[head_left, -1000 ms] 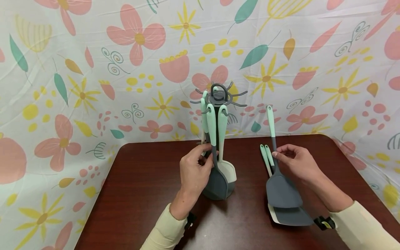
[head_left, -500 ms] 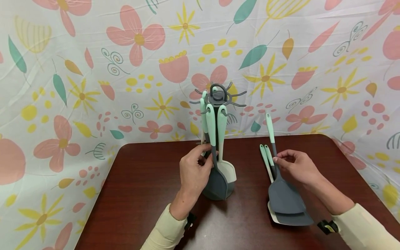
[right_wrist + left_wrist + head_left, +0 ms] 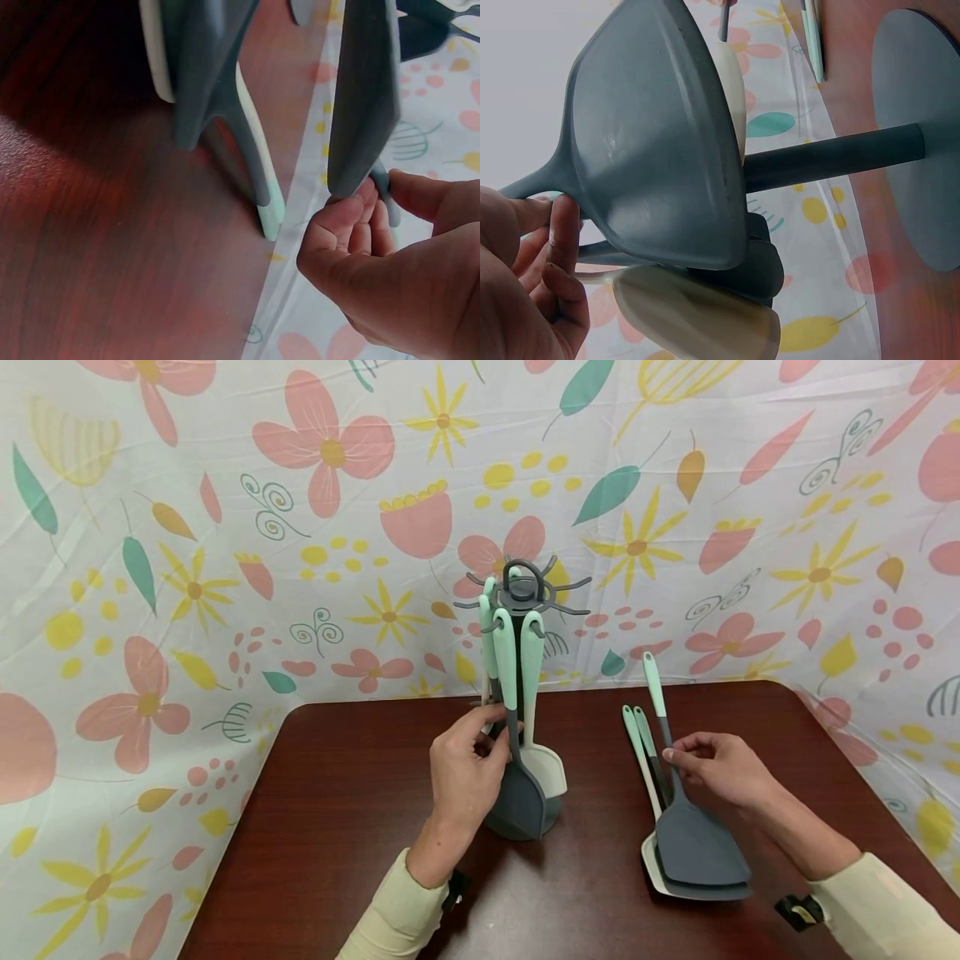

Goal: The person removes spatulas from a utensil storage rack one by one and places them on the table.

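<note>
My left hand (image 3: 467, 764) pinches the shaft of a grey turner (image 3: 525, 802) with a mint handle, which hangs from a hook of the grey utensil stand (image 3: 522, 593). In the left wrist view its broad blade (image 3: 649, 135) fills the middle, with thumb and fingers at its neck. My right hand (image 3: 723, 772) pinches the grey shaft of another turner (image 3: 701, 847), mint handle pointing away. Its blade overlaps a grey utensil (image 3: 705, 893) and a cream one (image 3: 649, 860) stacked on the table. The right wrist view shows this blade (image 3: 364, 97) close to the fingertips.
Several more mint-handled utensils, including a cream one (image 3: 547, 770), hang around the stand. Its round base (image 3: 915, 82) rests on the dark brown table (image 3: 360, 827). A floral cloth (image 3: 337, 568) rises behind the table's far edge.
My right hand has lowered its turner toward me and slightly right, so the blade now covers more of the stacked grey utensil. My left hand has stayed on the hanging turner's shaft.
</note>
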`<state>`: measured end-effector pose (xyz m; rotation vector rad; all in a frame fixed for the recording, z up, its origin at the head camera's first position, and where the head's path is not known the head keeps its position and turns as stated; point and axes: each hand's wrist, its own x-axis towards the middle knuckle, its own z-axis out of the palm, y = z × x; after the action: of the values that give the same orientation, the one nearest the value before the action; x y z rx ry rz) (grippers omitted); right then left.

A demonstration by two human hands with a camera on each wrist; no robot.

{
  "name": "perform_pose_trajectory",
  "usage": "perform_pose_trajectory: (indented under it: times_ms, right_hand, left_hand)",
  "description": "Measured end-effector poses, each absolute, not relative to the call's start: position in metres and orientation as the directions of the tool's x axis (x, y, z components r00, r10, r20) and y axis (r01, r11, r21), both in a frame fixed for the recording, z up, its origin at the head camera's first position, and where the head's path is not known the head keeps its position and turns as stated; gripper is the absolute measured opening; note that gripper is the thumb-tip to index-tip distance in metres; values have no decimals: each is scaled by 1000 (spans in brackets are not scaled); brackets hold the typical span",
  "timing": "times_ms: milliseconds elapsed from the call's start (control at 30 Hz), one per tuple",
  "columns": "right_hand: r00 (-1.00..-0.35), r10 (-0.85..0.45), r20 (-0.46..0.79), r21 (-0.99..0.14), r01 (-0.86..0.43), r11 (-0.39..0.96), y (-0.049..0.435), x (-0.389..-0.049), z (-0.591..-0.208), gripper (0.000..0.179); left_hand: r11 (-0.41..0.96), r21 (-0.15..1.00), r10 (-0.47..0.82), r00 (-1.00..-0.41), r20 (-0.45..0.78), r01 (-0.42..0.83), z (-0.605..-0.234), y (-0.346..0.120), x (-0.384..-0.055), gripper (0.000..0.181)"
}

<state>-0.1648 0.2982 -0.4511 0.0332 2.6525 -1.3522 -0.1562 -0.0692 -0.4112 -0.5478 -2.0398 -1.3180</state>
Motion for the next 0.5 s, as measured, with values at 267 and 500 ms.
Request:
perform_pose_trajectory:
  times_ms: [267,500]
  right_hand:
    - [-967,-71,-244,-795,157,586,303,-162,-453,47]
    - [-952,-57,-300,-787,213,579,306,-163,-458,49]
  left_hand:
    - [408,651,3,-714,700,640,-411,-69,-156,13]
    - [406,652,3,-714,700,640,-411,-69,-155,14]
